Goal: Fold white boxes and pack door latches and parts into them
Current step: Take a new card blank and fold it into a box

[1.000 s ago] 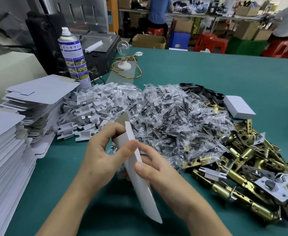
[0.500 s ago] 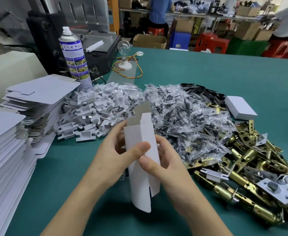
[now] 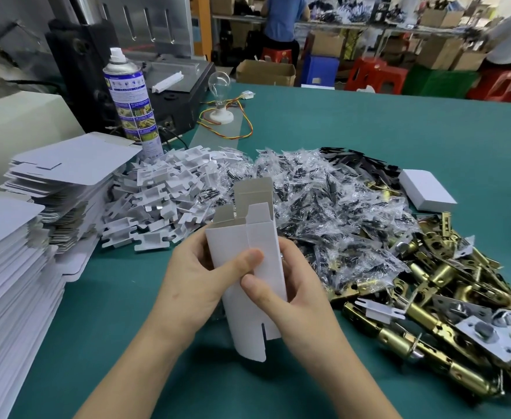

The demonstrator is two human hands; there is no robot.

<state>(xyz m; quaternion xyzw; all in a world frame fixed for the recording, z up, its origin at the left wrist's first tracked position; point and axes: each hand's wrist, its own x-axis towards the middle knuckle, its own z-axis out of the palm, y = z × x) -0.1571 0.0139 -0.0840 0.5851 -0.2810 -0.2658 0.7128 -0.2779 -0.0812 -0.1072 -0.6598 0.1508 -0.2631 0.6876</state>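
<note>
**Box up as a tube, both ends open**

The box (image 3: pixel 239 240) is in the air over the table (image 3: pixel 369 131), upright and tipped slightly, right in front of the person. Both hands are clamped on it. The left hand (image 3: pixel 193 282) wraps it from the left with its thumb pressed across the front panel. The right hand (image 3: pixel 293 303) grips from the right, thumb just below the other. The walls are opened out into a sleeve. At the top the grey insides of the flaps show, standing up and unfolded. At the bottom the flaps hang loose, with a slit showing.

So this reads as the folding step, with nothing packed yet. The next move probably calls for tucking one end shut, side flaps in first and then the tongue, while the sleeve is kept square.

Just behind the box lies the heap of bagged parts (image 3: pixel 323 213), with white plastic pieces (image 3: pixel 163 195) to its left. The brass latches (image 3: pixel 429 313) sprawl to the right, near the right hand. One closed box (image 3: pixel 426 192) sits beyond them. Flat blanks (image 3: pixel 12 267) are stacked at far left, and a spray can (image 3: pixel 130 98) stands behind.
</note>
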